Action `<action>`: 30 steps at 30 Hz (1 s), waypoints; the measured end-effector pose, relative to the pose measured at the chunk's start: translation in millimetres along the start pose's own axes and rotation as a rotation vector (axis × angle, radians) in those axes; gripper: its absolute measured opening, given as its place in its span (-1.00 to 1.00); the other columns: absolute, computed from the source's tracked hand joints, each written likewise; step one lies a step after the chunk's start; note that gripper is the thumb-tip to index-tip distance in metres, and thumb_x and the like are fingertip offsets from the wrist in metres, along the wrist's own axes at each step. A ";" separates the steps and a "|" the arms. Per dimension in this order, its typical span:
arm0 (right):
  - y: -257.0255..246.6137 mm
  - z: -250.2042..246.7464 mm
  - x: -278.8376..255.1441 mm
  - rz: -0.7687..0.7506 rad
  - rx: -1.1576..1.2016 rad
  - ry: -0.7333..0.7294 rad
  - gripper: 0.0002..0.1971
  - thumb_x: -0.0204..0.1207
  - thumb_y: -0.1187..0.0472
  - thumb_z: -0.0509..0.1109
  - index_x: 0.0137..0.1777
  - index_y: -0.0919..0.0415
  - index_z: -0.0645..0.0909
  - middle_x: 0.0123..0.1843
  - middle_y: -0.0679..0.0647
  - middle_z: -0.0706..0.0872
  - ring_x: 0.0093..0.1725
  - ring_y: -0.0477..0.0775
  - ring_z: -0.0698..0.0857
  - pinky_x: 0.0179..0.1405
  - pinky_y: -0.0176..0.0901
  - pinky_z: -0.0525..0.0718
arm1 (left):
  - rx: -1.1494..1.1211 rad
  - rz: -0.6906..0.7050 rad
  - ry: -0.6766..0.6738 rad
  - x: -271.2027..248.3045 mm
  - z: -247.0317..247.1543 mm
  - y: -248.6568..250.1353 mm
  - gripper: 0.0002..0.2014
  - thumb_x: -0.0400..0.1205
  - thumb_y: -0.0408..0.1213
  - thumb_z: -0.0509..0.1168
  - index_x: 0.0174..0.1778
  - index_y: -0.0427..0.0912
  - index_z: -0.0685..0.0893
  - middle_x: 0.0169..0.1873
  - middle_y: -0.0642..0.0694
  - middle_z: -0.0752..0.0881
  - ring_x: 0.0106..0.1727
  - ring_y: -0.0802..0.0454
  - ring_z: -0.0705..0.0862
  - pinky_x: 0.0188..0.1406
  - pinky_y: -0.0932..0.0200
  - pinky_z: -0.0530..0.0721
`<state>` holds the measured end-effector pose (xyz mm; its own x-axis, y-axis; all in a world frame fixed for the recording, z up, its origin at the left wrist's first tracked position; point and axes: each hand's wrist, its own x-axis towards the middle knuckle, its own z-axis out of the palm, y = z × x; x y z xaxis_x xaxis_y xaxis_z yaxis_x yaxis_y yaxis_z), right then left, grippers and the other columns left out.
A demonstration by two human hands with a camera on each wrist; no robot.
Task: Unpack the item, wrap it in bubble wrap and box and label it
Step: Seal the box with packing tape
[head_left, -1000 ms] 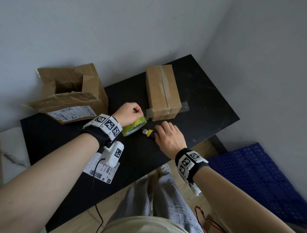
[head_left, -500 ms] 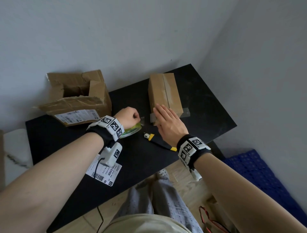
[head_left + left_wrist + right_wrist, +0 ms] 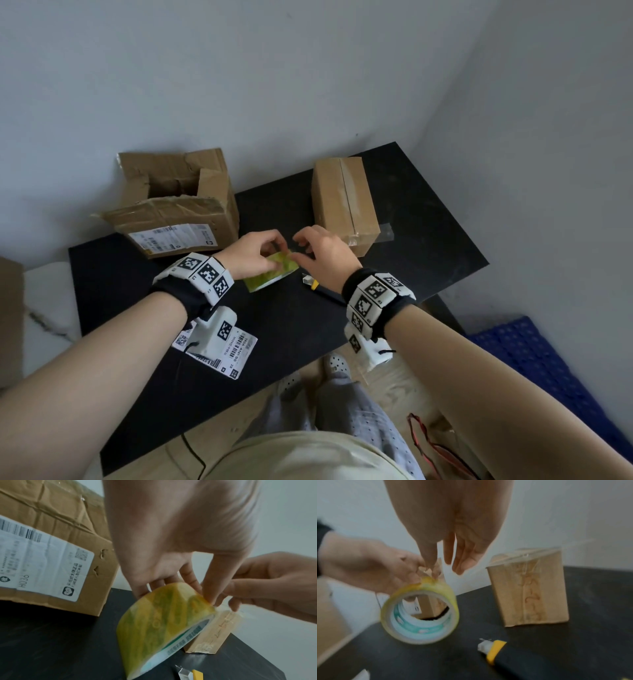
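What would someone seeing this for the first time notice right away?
Both hands meet at the middle of the black table: the left hand holds a yellow-green tape roll while the right hand picks at its rim. Behind them, a torn-open box stands at the left and a taped-shut box at the right. A yellow-and-black utility knife lies near the right wrist.

Creased brown cardboard box [image 3: 178, 205], glossy translucent tape roll [image 3: 270, 277], matt black table [image 3: 291, 325].

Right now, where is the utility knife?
In the head view the utility knife lies on the black table, just under the right hand, right of the tape roll and near the sealed box.
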<state>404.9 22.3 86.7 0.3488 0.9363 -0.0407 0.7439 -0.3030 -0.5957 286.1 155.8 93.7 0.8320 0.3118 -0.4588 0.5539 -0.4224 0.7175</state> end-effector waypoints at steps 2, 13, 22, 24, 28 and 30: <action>-3.5 1.9 3.1 0.145 0.148 -0.068 -0.75 0.56 0.12 0.38 0.18 0.19 0.61 0.07 0.08 0.68 0.01 -0.01 0.66 0.01 -0.14 0.68 | -0.011 0.029 0.005 -5.6 -1.0 -0.2 -0.72 0.53 -0.36 0.40 0.07 0.01 0.54 0.01 -0.09 0.67 0.10 -0.02 0.66 0.10 -0.01 0.65; -2.8 25.7 -3.1 0.485 0.559 -0.155 -0.81 0.57 0.19 0.37 -0.29 0.14 0.59 -0.37 0.02 0.64 -0.34 -0.09 0.59 -0.22 -0.25 0.57 | -0.080 0.050 0.119 -31.7 12.4 -15.5 -0.44 0.46 -0.37 0.48 0.30 0.03 0.39 -0.18 -0.08 0.76 -0.06 0.02 0.74 0.05 0.10 0.67; 12.9 51.3 -11.2 0.535 0.470 -0.147 -0.86 0.50 0.11 0.47 -0.09 0.19 0.70 -0.30 -0.06 0.63 -0.25 -0.11 0.61 -0.17 -0.24 0.62 | -0.027 -0.067 0.158 -24.5 37.6 -35.6 -0.62 0.42 -0.32 0.53 0.12 -0.07 0.60 -0.15 0.06 0.75 -0.01 0.16 0.71 0.14 0.10 0.65; 18.4 57.5 -11.7 0.570 0.426 -0.084 -0.78 0.42 0.07 0.54 -0.05 0.15 0.65 -0.26 -0.10 0.61 -0.17 -0.10 0.63 -0.09 -0.21 0.63 | -0.016 -0.100 0.172 -20.9 42.5 -37.7 -0.70 0.41 -0.30 0.54 0.00 -0.07 0.63 -0.17 0.04 0.75 -0.07 0.16 0.72 0.09 0.11 0.67; 25.4 57.6 -15.4 0.556 0.344 -0.099 -0.69 0.45 0.03 0.50 0.09 0.18 0.64 -0.10 -0.02 0.65 -0.03 -0.02 0.65 0.03 -0.15 0.65 | 0.081 -0.143 0.214 -10.1 52.2 -36.1 -0.77 0.43 -0.15 0.52 -0.10 -0.04 0.62 -0.25 0.09 0.67 -0.18 0.15 0.68 -0.12 0.17 0.66; 26.3 55.6 -17.2 0.517 0.240 -0.129 -0.72 0.52 0.02 0.41 0.14 0.16 0.63 0.02 0.07 0.70 0.07 0.09 0.68 0.10 -0.03 0.66 | 0.209 -0.169 0.201 -3.8 57.8 -34.3 -0.79 0.49 -0.12 0.45 -0.07 -0.01 0.58 -0.21 0.10 0.64 -0.13 0.12 0.66 -0.10 0.12 0.66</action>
<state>386.8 8.0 27.1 0.5487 0.6962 -0.4628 0.3407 -0.6918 -0.6367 265.7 119.9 40.6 0.7165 0.5455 -0.4348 0.6954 -0.5091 0.5072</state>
